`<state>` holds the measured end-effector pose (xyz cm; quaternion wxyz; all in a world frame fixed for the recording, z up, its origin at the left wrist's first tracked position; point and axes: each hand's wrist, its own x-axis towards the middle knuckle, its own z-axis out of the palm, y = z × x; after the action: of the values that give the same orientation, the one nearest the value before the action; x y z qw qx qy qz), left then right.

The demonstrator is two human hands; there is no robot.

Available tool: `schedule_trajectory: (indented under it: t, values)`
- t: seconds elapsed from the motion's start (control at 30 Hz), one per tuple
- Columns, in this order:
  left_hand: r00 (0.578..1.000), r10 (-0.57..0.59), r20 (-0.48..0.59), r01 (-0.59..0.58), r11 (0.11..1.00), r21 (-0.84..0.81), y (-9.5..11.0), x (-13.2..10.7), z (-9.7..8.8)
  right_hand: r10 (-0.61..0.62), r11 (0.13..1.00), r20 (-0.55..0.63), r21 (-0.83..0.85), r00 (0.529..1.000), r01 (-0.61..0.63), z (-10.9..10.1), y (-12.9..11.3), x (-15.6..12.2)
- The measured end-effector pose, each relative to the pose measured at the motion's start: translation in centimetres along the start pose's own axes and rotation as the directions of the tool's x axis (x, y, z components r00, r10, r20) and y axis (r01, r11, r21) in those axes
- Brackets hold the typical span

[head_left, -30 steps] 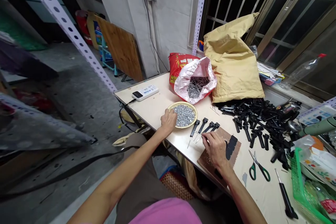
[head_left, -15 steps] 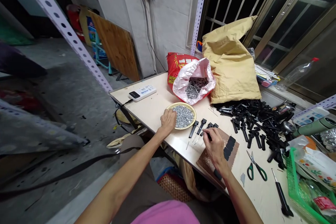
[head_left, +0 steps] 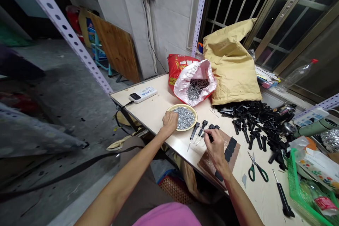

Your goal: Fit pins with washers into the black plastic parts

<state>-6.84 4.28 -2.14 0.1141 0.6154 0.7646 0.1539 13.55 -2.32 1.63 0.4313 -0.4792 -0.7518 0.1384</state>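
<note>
My left hand (head_left: 169,122) rests over the left rim of a round yellowish bowl (head_left: 195,122) full of small silvery metal pieces (head_left: 184,117). Its fingers are bunched together, and whatever they pinch is hidden. My right hand (head_left: 215,144) is closed on a black-handled piece with a thin metal shaft (head_left: 201,129), which points left toward the bowl; most of the handle is hidden by the fingers. Below the shaft lie several similar black-handled pieces with metal shafts (head_left: 194,131). Under my right hand is a brown board (head_left: 235,153) bearing a row of dark flat pads (head_left: 230,150).
Behind the bowl are an open red bag (head_left: 182,67) of screws and a brown paper sack (head_left: 233,74). A heap of black parts (head_left: 251,120), green-handled scissors (head_left: 257,169), a black-handled tool (head_left: 283,196) and a green basket (head_left: 292,180) lie right. A white device (head_left: 143,94) sits left.
Almost nothing differs. Both hands keep their places, and the whole view has shifted very slightly.
</note>
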Motion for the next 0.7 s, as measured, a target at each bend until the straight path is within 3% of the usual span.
schedule_trajectory:
  t: [0.1, 0.17, 0.3, 0.5, 0.57, 0.7]
  values:
    - [0.999, -0.012, -0.033, 0.011, 0.999, -0.032, -0.2, -0.3, -0.4, -0.008, 1.0, 0.001, 0.022, 1.0, 0.008, 0.0, -0.2, 0.0]
    - [0.996, -0.047, -0.082, 0.032, 0.985, -0.167, -0.4, -0.4, -0.6, 0.003, 1.0, 0.01, 0.024, 1.0, -0.003, 0.2, -0.3, 0.1]
    - [0.977, -0.194, -0.087, 0.093, 0.759, -0.645, -0.9, -0.2, -0.7, 0.017, 1.0, 0.03, -0.005, 0.999, -0.017, 0.7, -0.3, 0.3]
    - [0.972, -0.237, -0.001, 0.145, 0.597, -0.789, -1.0, -0.3, -0.8, 0.04, 0.999, 0.077, -0.029, 0.996, -0.038, 1.5, -0.6, 0.6]
    - [0.977, -0.211, 0.031, 0.13, 0.473, -0.872, -0.3, -1.1, -0.9, 0.021, 1.0, 0.088, -0.019, 0.996, -0.02, 1.7, -0.9, 0.5]
    - [0.989, -0.131, 0.073, 0.081, 0.057, -0.995, 2.1, -3.9, -1.2, -0.027, 0.999, 0.123, -0.039, 0.992, 0.032, 2.0, -1.6, 0.2]
